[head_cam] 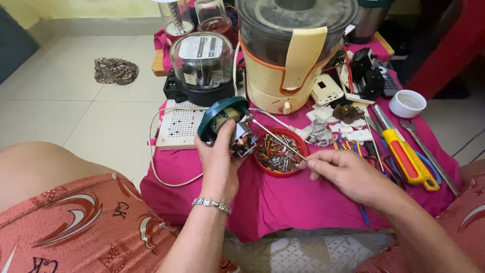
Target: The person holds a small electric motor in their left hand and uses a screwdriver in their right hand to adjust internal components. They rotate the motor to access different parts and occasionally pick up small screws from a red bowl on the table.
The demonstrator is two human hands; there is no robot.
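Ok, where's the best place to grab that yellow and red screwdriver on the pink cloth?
Probably the fat yellow and red handle of the screwdriver, coming from above: it lies flat on the pink cloth, handle toward you, with pliers crowding its left side.

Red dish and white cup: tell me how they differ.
The red dish is wide, shallow and heaped with screws; the white cup is smaller, taller-walled and looks empty. The red dish sits by the right hand and left hand; the white cup stands apart at the far right. Both are round and rest on the pink cloth.
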